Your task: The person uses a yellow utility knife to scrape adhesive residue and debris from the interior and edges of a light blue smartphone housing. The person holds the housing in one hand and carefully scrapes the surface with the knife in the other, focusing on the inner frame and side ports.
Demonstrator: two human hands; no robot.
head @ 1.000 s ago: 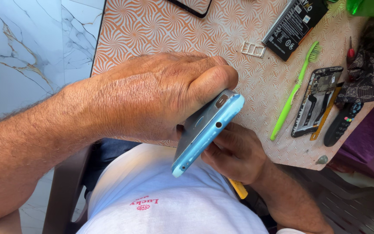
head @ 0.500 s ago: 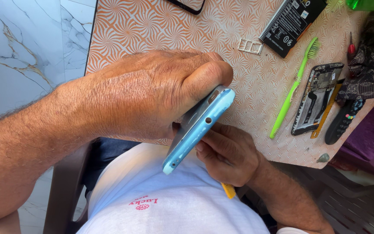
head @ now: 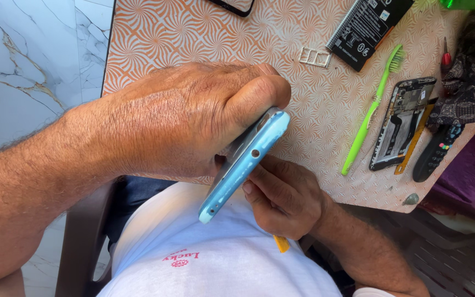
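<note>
Phone (head: 243,165) lower now, diagonally tilted.

**Sky blue against orange swirls**

The phone (head: 243,165) has a light blue edge. The surface (head: 193,33) carries an orange-and-white swirl pattern. At the right lie a lime green toothbrush (head: 370,113) and a black battery (head: 368,27). The left wall (head: 34,60) is white marble, veined gold.
</note>
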